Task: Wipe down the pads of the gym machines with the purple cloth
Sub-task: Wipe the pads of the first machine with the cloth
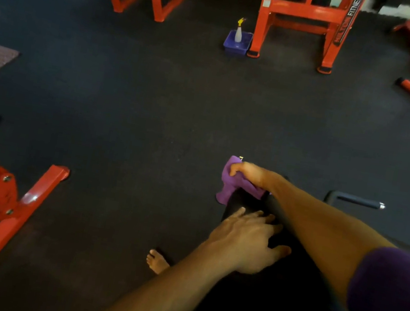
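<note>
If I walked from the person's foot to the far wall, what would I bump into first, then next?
Bare foot → left hand resting on the black pad → right hand gripping the purple cloth → blue tub with spray bottle.

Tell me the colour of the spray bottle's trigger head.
Yellow, on a pale spray bottle standing in the blue tub; the head view shows it.

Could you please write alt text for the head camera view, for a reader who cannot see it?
A person's right hand grips a purple cloth at the far end of a black machine pad, while the left hand rests spread on the pad. Across the dark rubber floor, a spray bottle stands in a blue tub beside red machine frames.
</note>
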`<state>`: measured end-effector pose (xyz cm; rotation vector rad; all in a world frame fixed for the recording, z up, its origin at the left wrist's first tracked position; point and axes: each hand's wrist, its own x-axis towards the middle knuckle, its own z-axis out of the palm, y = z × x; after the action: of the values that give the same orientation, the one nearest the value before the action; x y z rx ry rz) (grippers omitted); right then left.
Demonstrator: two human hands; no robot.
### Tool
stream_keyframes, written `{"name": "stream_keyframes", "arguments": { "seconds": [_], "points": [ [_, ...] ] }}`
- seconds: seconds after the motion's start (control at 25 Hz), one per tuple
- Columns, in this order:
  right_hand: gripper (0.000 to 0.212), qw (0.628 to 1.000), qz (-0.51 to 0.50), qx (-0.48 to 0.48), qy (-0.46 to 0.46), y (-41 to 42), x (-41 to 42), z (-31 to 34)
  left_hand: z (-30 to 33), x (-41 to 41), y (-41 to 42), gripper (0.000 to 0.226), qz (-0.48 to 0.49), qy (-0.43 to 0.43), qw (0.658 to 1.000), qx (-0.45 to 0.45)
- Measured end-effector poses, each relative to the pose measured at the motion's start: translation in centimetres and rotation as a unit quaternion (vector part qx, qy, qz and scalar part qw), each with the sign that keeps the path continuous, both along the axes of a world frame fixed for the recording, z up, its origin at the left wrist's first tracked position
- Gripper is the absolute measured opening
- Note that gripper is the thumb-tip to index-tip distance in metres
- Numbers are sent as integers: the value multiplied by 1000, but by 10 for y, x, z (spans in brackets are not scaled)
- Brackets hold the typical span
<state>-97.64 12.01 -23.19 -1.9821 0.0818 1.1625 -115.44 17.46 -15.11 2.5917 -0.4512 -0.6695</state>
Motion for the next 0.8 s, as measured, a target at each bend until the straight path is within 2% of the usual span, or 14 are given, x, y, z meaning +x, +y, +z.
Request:
{"name": "stream_keyframes", "arguments": {
  "seconds": [0.12, 0.2, 0.28, 0.4, 0.52, 0.64, 0.72, 0.8],
  "points": [
    [59, 993, -101, 65, -5, -3, -10, 12, 3, 1, 3, 56, 2, 7, 999, -36],
    [53, 982, -159, 90, -34, -3, -10, 26, 6, -1, 15, 50, 30, 21, 992, -124],
    [41, 969, -208, 111, -73, 1, -10, 46, 6, -9, 45, 48, 94, 33, 972, -215],
    [36, 960, -223, 154, -66, 25, -23, 74, -8, -29, 130, 41, 215, 10, 942, -256],
    [29, 974, -153, 165, -37, 75, -46, 87, -26, -59, 228, 26, 354, 42, 897, -262],
    [41, 992, 16, 95, -77, 156, -64, 77, -39, -96, 316, 27, 440, 44, 863, -243],
    [47, 976, 178, 35, -122, 211, -77, 66, -46, -119, 363, 34, 492, 19, 833, -253],
    [52, 941, 300, 38, -153, 268, -91, 64, -51, -141, 406, 28, 533, 5, 805, -260]
  ]
}}
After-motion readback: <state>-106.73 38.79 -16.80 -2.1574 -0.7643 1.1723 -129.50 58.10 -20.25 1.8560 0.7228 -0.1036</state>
